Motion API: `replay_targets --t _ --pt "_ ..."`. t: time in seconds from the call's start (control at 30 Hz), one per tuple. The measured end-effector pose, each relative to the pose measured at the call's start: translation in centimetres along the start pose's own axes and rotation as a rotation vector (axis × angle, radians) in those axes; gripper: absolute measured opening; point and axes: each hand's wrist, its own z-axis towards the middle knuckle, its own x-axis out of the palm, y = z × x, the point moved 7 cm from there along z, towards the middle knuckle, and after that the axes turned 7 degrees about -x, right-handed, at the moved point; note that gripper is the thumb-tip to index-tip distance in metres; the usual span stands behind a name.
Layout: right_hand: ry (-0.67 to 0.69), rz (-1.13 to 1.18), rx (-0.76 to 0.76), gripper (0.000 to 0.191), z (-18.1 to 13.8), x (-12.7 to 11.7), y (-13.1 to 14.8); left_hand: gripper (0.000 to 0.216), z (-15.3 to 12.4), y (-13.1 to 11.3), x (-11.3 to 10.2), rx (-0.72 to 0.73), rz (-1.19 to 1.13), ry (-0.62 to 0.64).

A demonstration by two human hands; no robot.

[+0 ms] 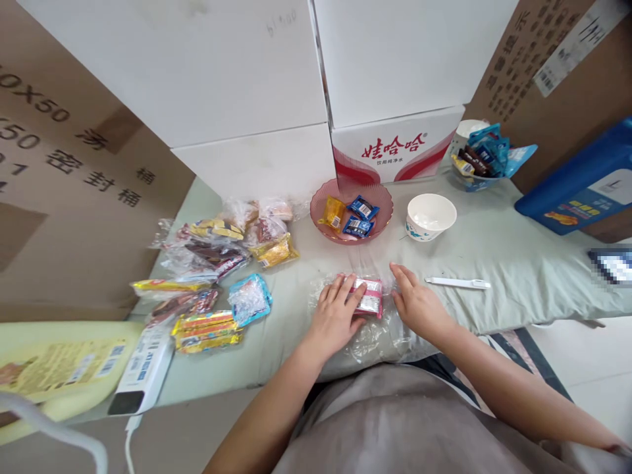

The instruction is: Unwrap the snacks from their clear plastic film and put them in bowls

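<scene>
My left hand (333, 316) lies with its fingers stretched over the left part of pink and silver snack packets (369, 297). A clear plastic bag (378, 339) spreads under and around these packets. To the right of them my right hand (419, 304) rests at the bag's edge, fingers extended and gripping nothing. Beyond the hands, a pink glass bowl (340, 238) holds a yellow-wrapped snack (332, 212) and two blue-wrapped ones (363, 208). A white paper cup (430, 217) stands right of the bowl. My left palm hides part of the packets.
Several bagged snacks (217, 253) lie in a pile at left, by yellow packets (207, 331) and a blue packet (250, 299). A white cutter-like tool (458, 283) lies at right. Cartons (395, 148) line the back. A power strip (143, 372) and blue container (580, 184) flank the surface.
</scene>
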Motion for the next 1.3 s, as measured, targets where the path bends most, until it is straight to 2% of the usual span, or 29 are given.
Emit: replay_targets --t 0.13,0.2,0.27,0.33,0.4,0.47,0.53,0.7,0.8,0.9,1.0,1.1,1.2,1.3 --pt "0.086 -0.177 0.202 0.049 -0.8 0.2 -2.4 0.087 0.7 2.2 0.3 -0.189 0.039 -0.01" --pt "0.005 -0.157 0.164 0.043 -1.1 -0.9 -2.1 0.09 0.9 2.7 0.0 -0.238 0.052 -0.018" --pt "-0.132 -0.04 -0.023 0.034 -1.1 -2.3 -0.3 0.089 1.1 2.5 -0.3 -0.226 0.056 -0.037" --pt "-0.208 0.12 -0.285 0.028 -1.0 -3.1 2.2 0.083 1.2 2.0 -0.7 -0.2 0.062 -0.071" --pt "-0.202 0.252 -0.474 0.027 -0.5 -2.8 4.0 0.074 1.2 1.3 -0.8 -0.154 0.062 -0.085" --pt "-0.183 0.324 -0.545 0.031 0.8 -1.6 4.4 0.064 1.0 0.7 -0.5 -0.082 0.059 -0.075" --pt "-0.176 0.338 -0.517 0.036 2.4 -0.1 3.5 0.056 0.6 0.3 -0.3 -0.004 0.064 -0.082" --pt "-0.143 0.201 -0.309 0.044 4.7 3.1 0.4 0.04 -0.1 0.8 -0.5 0.15 0.074 -0.203" --pt "-0.117 0.143 -0.288 0.044 4.6 3.6 0.4 0.045 0.6 2.3 -1.2 0.132 -0.005 -0.246" --pt "-0.111 0.093 -0.287 0.043 4.4 3.7 0.7 0.047 2.0 5.2 -2.0 -0.029 -0.222 -0.171" --pt "-0.102 0.05 -0.277 0.042 4.5 4.0 0.8 0.041 3.6 8.9 -3.7 -0.242 -0.599 -0.107" --pt "-0.096 0.035 -0.271 0.042 4.6 4.2 0.8 0.043 5.9 11.6 -7.3 -0.333 -0.827 -0.263" --pt "-0.092 0.048 -0.265 0.042 4.7 4.2 0.8 0.047 9.9 11.6 -10.7 -0.287 -0.668 -0.414" --pt "-0.092 0.062 -0.255 0.042 4.6 4.0 0.7 0.044 15.6 9.9 -10.5 -0.259 -0.424 -0.319"
